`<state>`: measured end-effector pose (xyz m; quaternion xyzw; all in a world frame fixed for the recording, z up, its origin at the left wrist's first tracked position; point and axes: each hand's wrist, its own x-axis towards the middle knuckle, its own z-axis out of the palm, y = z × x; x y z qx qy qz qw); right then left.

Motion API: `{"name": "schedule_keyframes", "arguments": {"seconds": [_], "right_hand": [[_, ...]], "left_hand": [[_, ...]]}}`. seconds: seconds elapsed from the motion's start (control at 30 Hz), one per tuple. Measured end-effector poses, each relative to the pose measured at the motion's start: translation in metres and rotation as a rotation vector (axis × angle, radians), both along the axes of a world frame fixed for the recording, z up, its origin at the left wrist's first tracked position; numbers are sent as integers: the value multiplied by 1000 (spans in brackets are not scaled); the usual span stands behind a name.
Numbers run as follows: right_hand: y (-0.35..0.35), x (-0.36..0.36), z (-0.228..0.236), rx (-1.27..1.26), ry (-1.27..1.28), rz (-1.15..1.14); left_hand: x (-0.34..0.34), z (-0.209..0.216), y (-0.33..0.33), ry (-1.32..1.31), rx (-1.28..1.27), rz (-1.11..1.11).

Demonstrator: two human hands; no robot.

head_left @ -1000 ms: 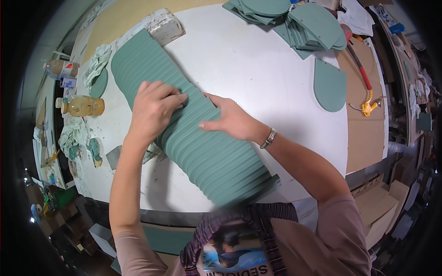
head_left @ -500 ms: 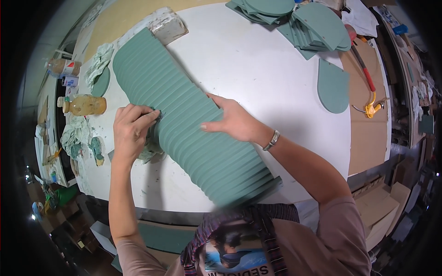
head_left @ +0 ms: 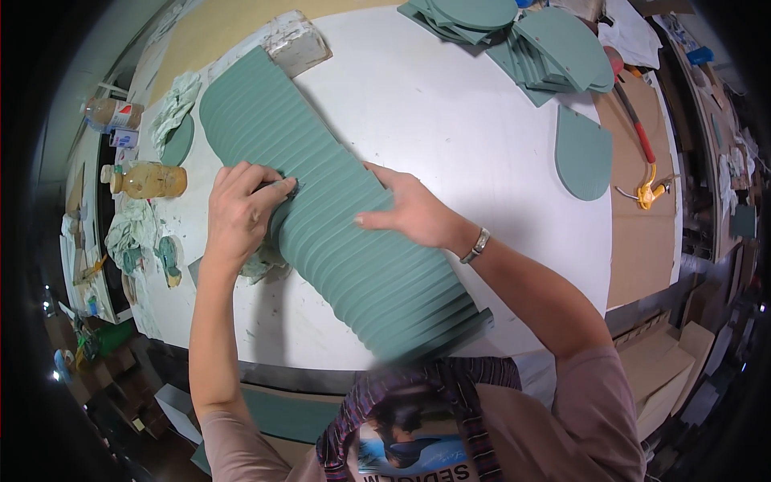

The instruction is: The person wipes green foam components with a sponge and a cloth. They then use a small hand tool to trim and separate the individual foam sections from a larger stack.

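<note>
A long stack of thin green rounded panels (head_left: 321, 205) lies slantwise over the white table, its near end by my waist. My right hand (head_left: 418, 213) grips the right side of the stack, the thumb on top and the fingers mostly hidden behind the far edge. At the stack's curved left side, my left hand (head_left: 241, 205) is closed in a pinch. A small dark scrap shows at its fingertips against the panel edges, too covered to name. Below that hand, a crumpled cloth (head_left: 263, 263) pokes out beside the stack.
A paint-stained white block (head_left: 299, 44) touches the stack's far end. Bottles (head_left: 152, 181), rags (head_left: 130, 233) and a stained brush-like piece (head_left: 169, 261) line the left. More green panels (head_left: 554, 48) are piled far right, with one single panel (head_left: 583, 153) nearer and a red-handled tool (head_left: 640, 136) on cardboard.
My left hand has moved a little up and to the right along the panels' curved edges. My right hand and the stack have barely shifted.
</note>
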<state>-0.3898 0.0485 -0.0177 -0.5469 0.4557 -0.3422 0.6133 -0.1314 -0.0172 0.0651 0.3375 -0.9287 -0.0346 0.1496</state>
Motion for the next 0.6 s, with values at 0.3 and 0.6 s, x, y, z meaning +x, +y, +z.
{"name": "schedule_keyframes", "arguments": {"seconds": [0.3, 0.6], "right_hand": [[-2, 2, 9, 38, -73, 29], [0, 1, -1, 4, 49, 1]], "left_hand": [[-48, -5, -24, 65, -55, -87], [17, 9, -1, -21, -16, 48]]}}
